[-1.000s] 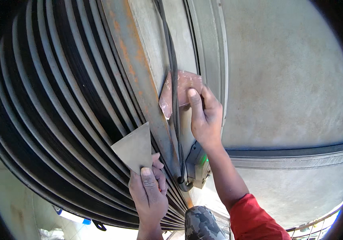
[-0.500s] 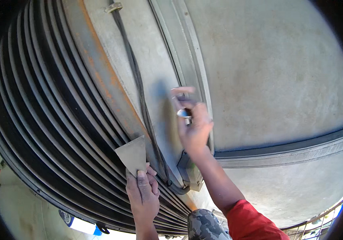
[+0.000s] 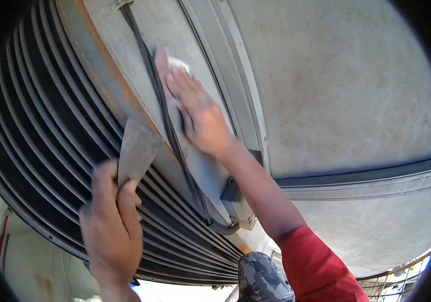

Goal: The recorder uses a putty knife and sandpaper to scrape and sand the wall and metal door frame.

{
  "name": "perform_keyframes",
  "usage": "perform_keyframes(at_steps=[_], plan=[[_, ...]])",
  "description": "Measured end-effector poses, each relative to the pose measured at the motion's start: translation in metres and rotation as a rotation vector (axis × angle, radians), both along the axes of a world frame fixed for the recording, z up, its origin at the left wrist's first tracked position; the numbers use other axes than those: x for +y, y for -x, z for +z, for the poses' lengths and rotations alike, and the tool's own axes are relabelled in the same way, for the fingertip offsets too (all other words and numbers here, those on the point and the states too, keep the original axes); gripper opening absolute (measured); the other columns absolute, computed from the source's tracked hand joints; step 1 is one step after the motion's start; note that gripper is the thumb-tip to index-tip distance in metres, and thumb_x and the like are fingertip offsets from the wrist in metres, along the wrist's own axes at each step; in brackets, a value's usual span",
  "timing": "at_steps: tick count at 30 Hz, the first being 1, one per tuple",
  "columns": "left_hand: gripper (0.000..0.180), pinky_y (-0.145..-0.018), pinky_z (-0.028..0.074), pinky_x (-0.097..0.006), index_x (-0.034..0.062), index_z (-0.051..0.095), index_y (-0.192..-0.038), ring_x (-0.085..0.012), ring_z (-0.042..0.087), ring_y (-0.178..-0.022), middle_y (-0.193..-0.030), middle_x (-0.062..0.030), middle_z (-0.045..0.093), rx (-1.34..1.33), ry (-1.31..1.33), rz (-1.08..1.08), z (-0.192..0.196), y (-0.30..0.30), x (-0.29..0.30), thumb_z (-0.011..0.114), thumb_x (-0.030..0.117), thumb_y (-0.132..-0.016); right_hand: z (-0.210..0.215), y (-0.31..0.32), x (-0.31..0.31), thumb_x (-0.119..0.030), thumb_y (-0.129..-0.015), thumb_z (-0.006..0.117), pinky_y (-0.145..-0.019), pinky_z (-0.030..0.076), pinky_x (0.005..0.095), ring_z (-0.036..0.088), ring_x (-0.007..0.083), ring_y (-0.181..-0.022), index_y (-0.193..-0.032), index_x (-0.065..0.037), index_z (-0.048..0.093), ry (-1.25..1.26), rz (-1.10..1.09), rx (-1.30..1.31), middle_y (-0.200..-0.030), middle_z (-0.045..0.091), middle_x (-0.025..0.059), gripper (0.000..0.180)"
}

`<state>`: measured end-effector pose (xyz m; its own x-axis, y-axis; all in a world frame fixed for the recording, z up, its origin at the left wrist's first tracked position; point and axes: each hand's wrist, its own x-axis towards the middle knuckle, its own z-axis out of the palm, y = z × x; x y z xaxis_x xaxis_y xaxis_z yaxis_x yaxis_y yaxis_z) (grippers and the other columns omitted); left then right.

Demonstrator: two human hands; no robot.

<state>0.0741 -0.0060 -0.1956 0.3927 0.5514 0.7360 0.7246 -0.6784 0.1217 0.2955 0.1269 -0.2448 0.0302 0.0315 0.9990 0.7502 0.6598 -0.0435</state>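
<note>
1. Grey concrete, rough and pitted, fills the wall (image 3: 356, 85) on the right; a pale metal frame (image 3: 235, 80) runs down it, and dark ribbed slats (image 3: 49, 141) curve away on the left beside a rusty steel edge (image 3: 99, 70).
2. Right hand (image 3: 200, 118): fingers stretched out and close together, flat on a pale piece of sandpaper (image 3: 175, 68) pressed to the grey panel, just beside a black cable (image 3: 167, 128).
3. Left hand (image 3: 112, 226): fingers curled shut around a flat metal scraper (image 3: 137, 148), its blade up against the rusty edge.
4. Red sleeve (image 3: 316, 267) covers the right upper arm.
</note>
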Motion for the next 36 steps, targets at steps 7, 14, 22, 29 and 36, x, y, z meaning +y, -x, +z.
perform_keyframes(at_steps=[7, 14, 22, 29, 36], plan=[[0.036, -0.069, 0.055, -0.037, 0.0091, 0.051, -0.133, -0.0288, 0.07, -0.083, -0.096, -0.0171, 0.067, 0.416, -0.47, 0.037, 0.064, 0.005, 0.009, 0.054, 0.005, -0.098, -0.095, 0.039, -0.026, 0.002, -0.084, 0.053, -0.116, 0.026, 0.057, 0.038, 0.0367, -0.142, -0.145, -0.002, 0.044, 0.189, -0.085, -0.016, -0.151, 0.042, 0.02, 0.062], [0.039, -0.091, 0.052, -0.039, 0.0145, 0.056, -0.138, -0.0278, 0.066, -0.1, -0.104, -0.0151, 0.067, 0.6, -0.624, 0.114, 0.114, -0.022, 0.041, 0.05, 0.008, -0.099, -0.014, 0.008, -0.007, 0.005, -0.077, 0.057, -0.12, 0.021, 0.0552, 0.034, 0.0336, -0.143, -0.145, -0.003, 0.042, 0.118, -0.125, -0.068, -0.151, 0.042, 0.0189, 0.07], [0.039, -0.083, 0.052, -0.04, 0.0125, 0.059, -0.136, -0.0269, 0.063, -0.09, -0.105, -0.0147, 0.065, 0.714, -0.613, 0.249, 0.127, -0.014, 0.06, 0.053, 0.008, -0.098, -0.056, 0.025, -0.028, 0.008, -0.074, 0.058, -0.118, 0.023, 0.0568, 0.035, 0.0343, -0.144, -0.148, -0.007, 0.04, 0.21, -0.072, -0.054, -0.155, 0.037, 0.0153, 0.077], [0.038, -0.075, 0.053, -0.037, 0.011, 0.061, -0.133, -0.0256, 0.06, -0.081, -0.102, -0.012, 0.056, 0.749, -0.717, 0.135, 0.113, -0.008, 0.062, 0.057, 0.009, -0.096, -0.054, 0.02, -0.027, 0.007, -0.078, 0.055, -0.117, 0.023, 0.0593, 0.034, 0.0338, -0.144, -0.147, -0.007, 0.041, 0.16, -0.102, -0.06, -0.154, 0.039, 0.0153, 0.072], [0.034, -0.07, 0.054, -0.036, 0.0108, 0.063, -0.13, -0.0237, 0.062, -0.081, -0.105, -0.0124, 0.056, 0.836, -0.583, 0.192, 0.083, -0.005, 0.057, 0.057, 0.01, -0.096, -0.141, 0.054, -0.061, 0.0, -0.083, 0.055, -0.117, 0.021, 0.0595, 0.034, 0.0335, -0.144, -0.149, -0.007, 0.039, 0.449, -0.119, 0.019, -0.156, 0.036, 0.0155, 0.068]])
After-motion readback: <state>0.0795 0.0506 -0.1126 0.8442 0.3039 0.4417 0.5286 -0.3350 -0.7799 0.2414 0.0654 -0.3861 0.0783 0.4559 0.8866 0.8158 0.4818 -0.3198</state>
